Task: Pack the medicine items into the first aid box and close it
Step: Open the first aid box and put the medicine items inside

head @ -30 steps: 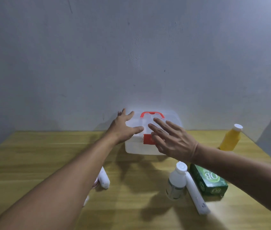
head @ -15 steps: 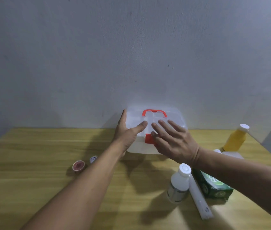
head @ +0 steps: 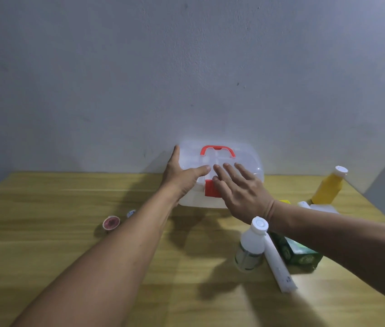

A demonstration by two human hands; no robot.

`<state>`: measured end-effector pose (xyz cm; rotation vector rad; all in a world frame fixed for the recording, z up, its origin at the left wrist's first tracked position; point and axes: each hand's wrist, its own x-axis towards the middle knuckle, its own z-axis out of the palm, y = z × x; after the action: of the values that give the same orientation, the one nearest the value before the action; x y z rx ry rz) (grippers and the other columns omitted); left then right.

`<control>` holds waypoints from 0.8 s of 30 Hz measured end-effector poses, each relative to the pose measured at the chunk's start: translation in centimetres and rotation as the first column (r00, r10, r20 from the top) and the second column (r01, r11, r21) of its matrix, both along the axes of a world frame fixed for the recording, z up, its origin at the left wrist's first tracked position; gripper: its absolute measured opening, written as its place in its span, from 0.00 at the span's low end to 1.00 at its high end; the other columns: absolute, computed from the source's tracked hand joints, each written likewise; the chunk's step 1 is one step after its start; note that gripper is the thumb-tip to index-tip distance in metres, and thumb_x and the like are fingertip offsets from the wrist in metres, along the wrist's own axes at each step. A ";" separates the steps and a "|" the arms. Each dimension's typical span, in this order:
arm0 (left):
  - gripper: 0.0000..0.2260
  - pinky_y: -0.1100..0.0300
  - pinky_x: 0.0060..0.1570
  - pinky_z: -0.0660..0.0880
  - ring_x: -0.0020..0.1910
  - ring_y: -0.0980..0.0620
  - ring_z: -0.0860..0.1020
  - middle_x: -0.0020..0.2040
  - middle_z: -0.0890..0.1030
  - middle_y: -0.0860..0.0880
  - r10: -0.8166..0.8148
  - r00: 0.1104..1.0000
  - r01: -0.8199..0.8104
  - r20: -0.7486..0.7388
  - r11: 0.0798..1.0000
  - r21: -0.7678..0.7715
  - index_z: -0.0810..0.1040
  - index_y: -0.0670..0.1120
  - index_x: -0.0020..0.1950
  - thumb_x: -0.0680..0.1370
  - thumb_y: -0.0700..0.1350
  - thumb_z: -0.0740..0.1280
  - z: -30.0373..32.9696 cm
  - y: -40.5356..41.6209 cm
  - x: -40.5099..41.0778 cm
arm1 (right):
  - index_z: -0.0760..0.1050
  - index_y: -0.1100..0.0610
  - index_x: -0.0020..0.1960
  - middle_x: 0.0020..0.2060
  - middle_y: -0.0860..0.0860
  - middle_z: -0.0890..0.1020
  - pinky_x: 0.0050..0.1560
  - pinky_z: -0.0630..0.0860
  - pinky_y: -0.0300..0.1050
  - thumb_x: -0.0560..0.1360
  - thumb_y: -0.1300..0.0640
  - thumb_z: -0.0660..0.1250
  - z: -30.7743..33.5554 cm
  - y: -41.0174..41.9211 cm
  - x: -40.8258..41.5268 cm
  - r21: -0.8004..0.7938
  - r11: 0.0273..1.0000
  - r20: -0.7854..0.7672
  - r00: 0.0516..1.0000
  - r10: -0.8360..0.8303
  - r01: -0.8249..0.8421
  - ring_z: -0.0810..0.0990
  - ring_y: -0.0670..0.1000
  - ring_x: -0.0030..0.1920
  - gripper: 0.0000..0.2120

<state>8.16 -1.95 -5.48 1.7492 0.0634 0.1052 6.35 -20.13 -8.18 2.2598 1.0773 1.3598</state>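
Observation:
The translucent first aid box (head: 248, 159), with its red handle (head: 217, 149) and red latch (head: 208, 188), stands shut at the table's far edge against the wall. My left hand (head: 182, 179) grips its left end, thumb lying on the lid. My right hand (head: 245, 192) rests flat on the lid with fingers spread, fingertips just above the latch. At the right on the table are a white bottle (head: 250, 246), a long white tube (head: 278, 267), a green carton (head: 298, 254) and a yellow bottle (head: 328, 187).
A small round red-topped pot (head: 111, 223) and a tiny white item (head: 131, 213) lie left of my left forearm. A white object (head: 321, 207) lies in front of the yellow bottle. The wooden table (head: 45, 244) meets the grey wall (head: 186, 79) directly behind the box.
Both hands moved forward onto the box; the left hand went from hovering to gripping its left end, and the right fingers slid up onto the lid. The camera view shifted, and the pot came into view.

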 end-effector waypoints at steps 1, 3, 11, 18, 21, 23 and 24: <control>0.46 0.50 0.71 0.65 0.75 0.49 0.62 0.78 0.60 0.52 -0.007 1.000 0.007 -0.002 1.000 0.000 0.53 0.56 0.78 0.67 0.53 0.77 0.0 0.0 -0.1 | 0.75 0.65 0.50 0.53 0.65 0.83 0.48 0.81 0.59 0.79 0.65 0.50 0.2 0.0 -0.1 -0.024 1.000 -0.031 0.999 -0.012 0.011 0.83 0.64 0.50 0.15; 0.46 0.50 0.72 0.63 0.76 0.50 0.61 0.78 0.58 0.53 -0.025 1.000 0.025 -0.010 1.000 0.013 0.52 0.55 0.78 0.68 0.54 0.76 0.2 0.0 -0.1 | 0.77 0.66 0.50 0.54 0.67 0.82 0.47 0.81 0.59 0.77 0.65 0.48 1.1 -0.2 -0.4 -0.068 0.998 -0.116 0.993 -0.023 0.015 0.82 0.66 0.51 0.19; 0.38 0.52 0.73 0.52 0.78 0.50 0.52 0.80 0.49 0.52 -0.093 0.994 0.086 -0.053 0.990 -0.115 0.38 0.53 0.79 0.79 0.61 0.58 1.2 -0.2 -1.4 | 0.76 0.62 0.53 0.49 0.61 0.84 0.39 0.81 0.59 0.74 0.63 0.59 7.8 -1.1 -0.7 0.019 0.998 -0.557 0.829 -0.043 0.064 0.83 0.65 0.43 0.11; 0.47 0.43 0.75 0.56 0.77 0.47 0.57 0.79 0.56 0.50 0.004 0.999 -0.005 -0.040 0.999 -0.044 0.54 0.53 0.78 0.67 0.79 0.47 0.4 -1.1 -2.5 | 0.79 0.61 0.56 0.37 0.61 0.83 0.36 0.76 0.50 0.74 0.66 0.62 12.9 -0.5 -0.5 0.368 0.898 -0.625 0.779 0.049 0.239 0.77 0.62 0.33 0.13; 0.31 0.43 0.76 0.46 0.79 0.51 0.46 0.80 0.45 0.51 -0.025 0.998 0.004 0.052 0.932 0.361 0.49 0.50 0.79 0.80 0.64 0.46 -0.2 -1.2 -2.9 | 0.80 0.60 0.54 0.42 0.60 0.84 0.39 0.73 0.46 0.74 0.67 0.62 15.2 -0.2 0.6 0.444 0.856 -0.606 0.793 0.069 0.264 0.79 0.60 0.39 0.12; 0.30 0.44 0.76 0.39 0.79 0.51 0.41 0.80 0.42 0.50 -0.023 0.993 -0.048 0.113 0.814 0.580 0.46 0.47 0.79 0.81 0.60 0.46 -0.5 -1.2 -2.9 | 0.80 0.62 0.56 0.47 0.60 0.84 0.41 0.68 0.41 0.76 0.68 0.61 16.4 0.3 1.2 0.459 0.848 -0.606 0.792 0.079 0.266 0.78 0.56 0.41 0.12; 0.31 0.45 0.74 0.38 0.79 0.50 0.40 0.80 0.41 0.48 -0.027 0.992 -0.062 0.122 0.744 0.666 0.45 0.46 0.79 0.81 0.60 0.46 -0.5 -1.1 -2.9 | 0.79 0.62 0.57 0.48 0.59 0.84 0.42 0.66 0.39 0.76 0.68 0.61 16.8 0.6 1.6 0.459 0.846 -0.611 0.788 0.079 0.270 0.77 0.54 0.41 0.13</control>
<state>5.30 -3.09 -6.00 2.4678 -0.0600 0.2793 7.90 -19.48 8.58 3.2748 0.7666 0.9571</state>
